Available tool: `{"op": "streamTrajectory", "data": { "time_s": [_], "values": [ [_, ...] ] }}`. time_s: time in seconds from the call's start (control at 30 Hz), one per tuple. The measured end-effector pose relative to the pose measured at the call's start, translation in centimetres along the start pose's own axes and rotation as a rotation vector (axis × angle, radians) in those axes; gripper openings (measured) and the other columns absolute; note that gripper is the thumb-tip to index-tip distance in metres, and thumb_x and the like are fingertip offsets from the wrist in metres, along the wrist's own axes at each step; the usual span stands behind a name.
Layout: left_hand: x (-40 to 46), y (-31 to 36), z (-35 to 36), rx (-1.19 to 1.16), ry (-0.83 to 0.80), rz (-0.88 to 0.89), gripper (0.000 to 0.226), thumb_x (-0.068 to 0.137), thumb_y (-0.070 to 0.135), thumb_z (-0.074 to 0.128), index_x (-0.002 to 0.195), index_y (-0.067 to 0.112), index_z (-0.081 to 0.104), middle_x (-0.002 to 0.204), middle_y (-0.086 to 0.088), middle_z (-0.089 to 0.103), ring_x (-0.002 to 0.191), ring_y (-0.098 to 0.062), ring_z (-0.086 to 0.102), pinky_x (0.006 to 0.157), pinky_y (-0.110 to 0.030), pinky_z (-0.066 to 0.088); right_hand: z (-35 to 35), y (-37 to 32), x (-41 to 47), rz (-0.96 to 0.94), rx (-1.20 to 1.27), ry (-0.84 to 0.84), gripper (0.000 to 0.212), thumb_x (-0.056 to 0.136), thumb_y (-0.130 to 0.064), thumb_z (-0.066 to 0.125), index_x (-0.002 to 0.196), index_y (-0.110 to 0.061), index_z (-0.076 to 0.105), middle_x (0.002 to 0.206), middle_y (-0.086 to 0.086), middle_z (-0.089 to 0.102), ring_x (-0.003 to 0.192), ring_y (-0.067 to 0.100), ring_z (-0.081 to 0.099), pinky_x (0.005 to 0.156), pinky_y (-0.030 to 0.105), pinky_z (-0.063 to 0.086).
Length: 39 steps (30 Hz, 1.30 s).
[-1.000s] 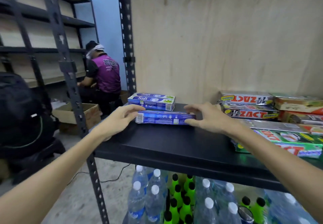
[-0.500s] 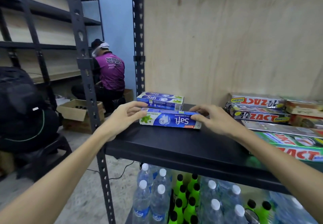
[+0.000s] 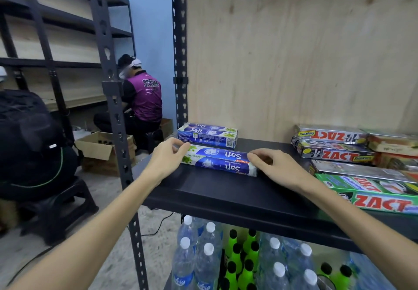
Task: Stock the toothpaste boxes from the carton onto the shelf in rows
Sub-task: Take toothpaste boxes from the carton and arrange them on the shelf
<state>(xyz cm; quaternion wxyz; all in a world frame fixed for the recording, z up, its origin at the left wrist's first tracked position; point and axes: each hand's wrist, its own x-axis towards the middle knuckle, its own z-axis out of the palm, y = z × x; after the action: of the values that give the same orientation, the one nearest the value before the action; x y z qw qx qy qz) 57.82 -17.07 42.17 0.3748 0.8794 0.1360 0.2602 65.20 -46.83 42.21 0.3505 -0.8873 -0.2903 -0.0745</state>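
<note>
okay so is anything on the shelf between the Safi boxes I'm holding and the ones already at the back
Nothing visible. The held Safi boxes, left hand and right hand at their ends, lie just in front of the back Safi stack, only a thin strip of bare shelf between. The Zact boxes sit off to the right.

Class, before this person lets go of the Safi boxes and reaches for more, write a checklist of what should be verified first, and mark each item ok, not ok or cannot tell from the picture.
1. Front Safi boxes lie flat on the shelf: ok.
2. Left hand and right hand steady the two ends: ok.
3. Front boxes line up parallel with the back Safi boxes: not ok, they sit slightly skewed.
4. Print faces the same way as the back row: not ok, the front print reads upside down.
5. Free shelf space before the ZACT boxes: ok.
6. Stock left in the carton: cannot tell.
</note>
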Motion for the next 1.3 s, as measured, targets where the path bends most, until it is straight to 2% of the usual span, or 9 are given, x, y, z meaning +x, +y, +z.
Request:
{"op": "streamTrajectory", "data": {
  "time_s": [0.17, 0.33, 0.47, 0.73, 0.87, 0.97, 1.1, 1.23, 1.3],
  "values": [
    [-2.7, 0.6, 0.7, 0.106, -0.067, 0.072, 0.058, 0.094, 0.048, 0.061, 0.138, 0.013, 0.046, 0.122, -0.005, 0.057, 0.114, -0.019, 0.055, 0.085, -0.032, 0.042, 0.5, -0.6, -1.9, -0.013, 0.043, 0.031, 0.041, 0.09, -0.064, 0.057, 0.108, -0.03, 0.071, 0.096, -0.015, 0.074, 0.087, -0.004, 0.066, 0.068, 0.008, 0.046],
    [-5.9, 2.1, 1.4, 0.102, -0.168, 0.075, 0.102, 0.066, 0.091, 0.052, 0.146, 0.029, 0.037, 0.14, 0.003, 0.048, 0.125, -0.014, 0.05, 0.105, -0.043, 0.045, 1.1, -1.8, -3.8, -0.05, -0.006, 0.053, 0.056, 0.087, -0.074, 0.048, 0.111, -0.028, 0.069, 0.102, -0.01, 0.069, 0.09, 0.002, 0.062, 0.075, 0.02, 0.047],
    [-7.0, 3.0, 0.8, 0.097, -0.1, 0.055, 0.101, 0.066, 0.089, 0.058, 0.146, 0.03, 0.039, 0.143, 0.005, 0.049, 0.127, -0.016, 0.049, 0.106, -0.04, 0.043, 0.9, -2.3, -4.8, -0.041, -0.046, 0.043, 0.069, 0.083, -0.079, 0.041, 0.119, -0.027, 0.066, 0.106, -0.008, 0.066, 0.097, 0.008, 0.06, 0.087, 0.033, 0.05],
    [-7.8, 3.6, 0.1, 0.064, -0.094, 0.13, 0.074, 0.065, 0.08, 0.071, 0.122, 0.038, 0.047, 0.122, 0.019, 0.047, 0.116, -0.003, 0.044, 0.097, -0.028, 0.039, 1.2, -3.2, -6.0, -0.027, -0.041, 0.07, 0.054, 0.092, -0.068, 0.05, 0.122, -0.026, 0.066, 0.108, -0.006, 0.065, 0.102, 0.013, 0.059, 0.093, 0.037, 0.049],
    [-8.8, 3.5, 1.0, 0.097, -0.1, 0.085, 0.098, 0.064, 0.094, 0.055, 0.13, 0.023, 0.051, 0.138, 0.012, 0.051, 0.124, -0.012, 0.05, 0.1, -0.034, 0.044, 2.2, -4.8, -6.7, -0.049, -0.028, 0.101, 0.045, 0.095, -0.064, 0.049, 0.105, -0.027, 0.072, 0.091, -0.007, 0.064, 0.091, 0.014, 0.059, 0.089, 0.038, 0.048],
    [-10.4, 4.1, 0.8, -0.001, -0.14, 0.121, 0.072, 0.072, 0.084, 0.06, 0.121, 0.031, 0.055, 0.124, 0.023, 0.047, 0.111, 0.001, 0.049, 0.089, -0.023, 0.038, 3.2, -6.5, -7.0, -0.081, 0.076, 0.044, 0.051, 0.103, -0.057, 0.037, 0.099, -0.021, 0.073, 0.091, -0.002, 0.068, 0.091, 0.015, 0.061, 0.089, 0.035, 0.047],
    [-11.0, 4.2, -0.8, -0.049, -0.234, 0.169, 0.037, 0.076, 0.074, 0.066, 0.1, 0.054, 0.046, 0.109, 0.028, 0.047, 0.101, 0.014, 0.05, 0.075, -0.009, 0.036, 4.2, -8.3, -6.9, 0.021, 0.38, -0.11, 0.065, 0.103, -0.065, 0.019, 0.115, -0.032, 0.074, 0.103, -0.012, 0.075, 0.096, -0.004, 0.066, 0.087, 0.014, 0.044],
    [-9.7, 2.7, -2.2, -0.02, -0.336, 0.164, 0.092, 0.065, 0.076, 0.074, 0.142, 0.037, 0.044, 0.135, 0.015, 0.042, 0.107, 0.011, 0.053, 0.078, -0.007, 0.039, 4.2, -8.1, -5.7, 0.027, 0.414, -0.188, 0.062, 0.103, -0.064, 0.02, 0.113, -0.035, 0.075, 0.102, -0.01, 0.076, 0.098, 0.005, 0.067, 0.1, 0.03, 0.045],
    [-8.8, 2.5, -2.9, -0.005, -0.407, 0.166, 0.096, 0.068, 0.069, 0.078, 0.147, 0.032, 0.04, 0.139, 0.012, 0.039, 0.108, 0.01, 0.053, 0.083, -0.007, 0.039, 4.0, -7.8, -5.0, -0.015, 0.356, -0.197, 0.045, 0.103, -0.057, 0.036, 0.116, -0.035, 0.073, 0.107, -0.015, 0.074, 0.1, 0.004, 0.066, 0.102, 0.034, 0.047]
  ]
}}
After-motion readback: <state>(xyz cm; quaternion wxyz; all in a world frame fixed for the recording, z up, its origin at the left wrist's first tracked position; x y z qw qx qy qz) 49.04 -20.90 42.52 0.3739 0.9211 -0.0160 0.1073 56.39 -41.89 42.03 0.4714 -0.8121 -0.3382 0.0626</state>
